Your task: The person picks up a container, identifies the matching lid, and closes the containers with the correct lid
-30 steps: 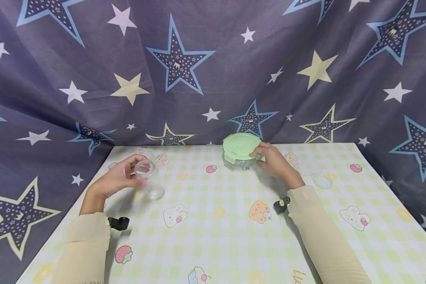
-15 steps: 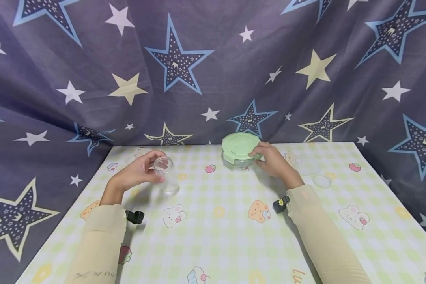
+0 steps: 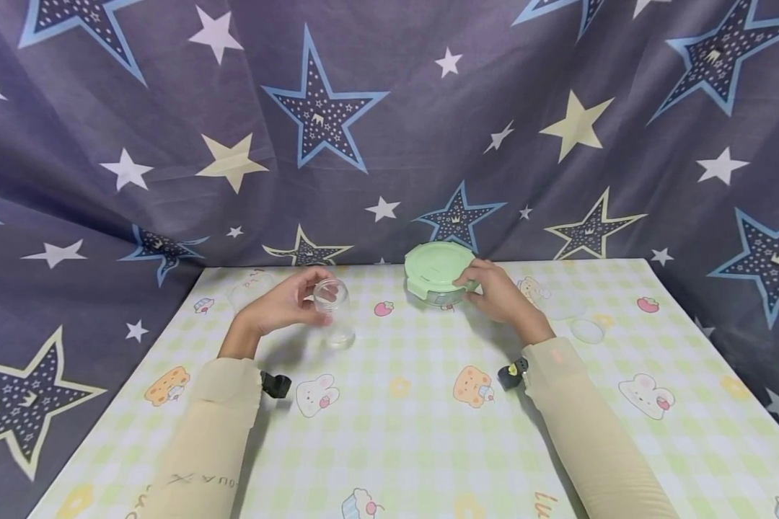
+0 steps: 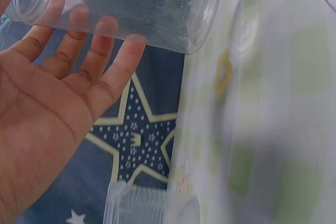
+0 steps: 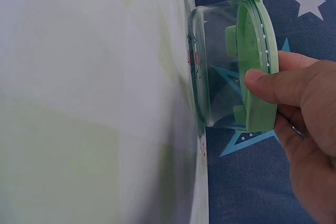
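My left hand [image 3: 290, 300] grips a clear plastic jar [image 4: 142, 11] around its side, near the neck. The jar [image 3: 339, 324] is upright, open at the top, and its base looks slightly off the cloth. At the table's back edge stands a round glass food container [image 5: 220, 66] with a pale green snap lid [image 3: 438, 267]. My right hand [image 3: 496, 292] pinches the lid's right edge, thumb on its rim in the right wrist view. The container's base meets the table. The fingers behind the lid are partly hidden.
A clear ribbed plastic box [image 4: 152, 205] stands at the back left, behind my left hand. To the right of my right hand lies a faint clear round piece [image 3: 587, 331]. A starry curtain [image 3: 389, 130] hangs behind the checked tablecloth [image 3: 389, 447].
My left hand has carried the jar to the right, toward the container, uncovering the ribbed box behind it. The right hand and the lidded container stay in place.
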The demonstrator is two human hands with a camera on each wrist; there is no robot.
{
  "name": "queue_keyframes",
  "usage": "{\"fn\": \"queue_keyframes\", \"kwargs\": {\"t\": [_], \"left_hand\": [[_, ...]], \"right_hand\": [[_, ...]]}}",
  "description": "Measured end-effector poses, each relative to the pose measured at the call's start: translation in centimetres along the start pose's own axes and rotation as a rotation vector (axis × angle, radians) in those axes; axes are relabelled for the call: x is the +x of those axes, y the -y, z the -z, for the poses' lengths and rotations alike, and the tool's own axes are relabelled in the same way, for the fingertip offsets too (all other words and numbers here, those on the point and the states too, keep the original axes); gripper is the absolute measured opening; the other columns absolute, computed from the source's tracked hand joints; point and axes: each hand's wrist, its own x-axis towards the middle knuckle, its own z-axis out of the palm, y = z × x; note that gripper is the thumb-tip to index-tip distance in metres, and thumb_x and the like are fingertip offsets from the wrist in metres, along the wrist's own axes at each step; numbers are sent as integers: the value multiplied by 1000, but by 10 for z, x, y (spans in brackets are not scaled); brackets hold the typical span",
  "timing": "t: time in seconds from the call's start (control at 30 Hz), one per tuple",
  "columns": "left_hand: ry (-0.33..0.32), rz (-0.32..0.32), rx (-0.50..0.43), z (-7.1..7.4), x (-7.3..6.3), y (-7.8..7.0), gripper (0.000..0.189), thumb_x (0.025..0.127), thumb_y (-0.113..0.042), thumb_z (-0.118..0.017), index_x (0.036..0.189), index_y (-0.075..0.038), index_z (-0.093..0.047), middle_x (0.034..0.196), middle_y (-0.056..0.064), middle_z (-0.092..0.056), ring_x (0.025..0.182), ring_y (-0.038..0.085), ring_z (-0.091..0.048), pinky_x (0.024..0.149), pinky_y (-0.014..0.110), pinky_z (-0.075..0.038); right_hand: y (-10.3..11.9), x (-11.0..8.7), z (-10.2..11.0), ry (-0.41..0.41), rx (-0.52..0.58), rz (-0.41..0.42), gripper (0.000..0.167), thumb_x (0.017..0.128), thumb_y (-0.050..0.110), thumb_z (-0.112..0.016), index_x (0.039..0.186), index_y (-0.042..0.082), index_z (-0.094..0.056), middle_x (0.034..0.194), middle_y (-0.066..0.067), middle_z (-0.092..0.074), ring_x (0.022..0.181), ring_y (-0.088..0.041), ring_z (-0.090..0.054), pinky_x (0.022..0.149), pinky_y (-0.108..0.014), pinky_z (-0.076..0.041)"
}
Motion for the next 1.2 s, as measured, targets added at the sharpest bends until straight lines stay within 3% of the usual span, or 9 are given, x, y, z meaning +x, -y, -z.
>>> {"fn": "queue_keyframes", "kwargs": {"t": [0.23, 0.47, 0.7, 1.2], "left_hand": [[-34, 18, 15, -13, 16, 0, 65, 80, 0, -85, 133, -3, -49, 134, 20, -54, 122, 35, -55, 98, 46, -49], [-34, -42, -28, -30, 33, -1, 63, 80, 4, -83, 132, -3, -49, 127, 21, -55, 114, 33, -56, 101, 55, -49], [-41, -80, -44, -47, 49, -1, 62, 79, 5, -83, 131, -1, -50, 126, 26, -55, 113, 35, -56, 101, 59, -49], [-10, -77, -33, -78, 74, -1, 63, 79, 1, -84, 133, 1, -50, 131, 24, -54, 117, 39, -56, 97, 57, -47]], "right_hand": [[1, 0, 1, -1, -2, 2, 26, 81, -10, -77, 105, 2, -75, 104, -11, -67, 105, -32, -62, 101, -47, -50], [0, -1, 1, -1, -5, 4, 26, 81, -10, -76, 105, 1, -75, 103, -12, -67, 104, -33, -62, 101, -48, -49], [2, 0, 1, -2, -2, 10, 26, 81, -11, -76, 105, 0, -75, 103, -13, -67, 104, -34, -62, 101, -49, -49], [4, 0, 2, 9, -6, -2, 26, 82, -10, -76, 105, 0, -75, 103, -13, -67, 106, -34, -62, 102, -49, -49]]}}
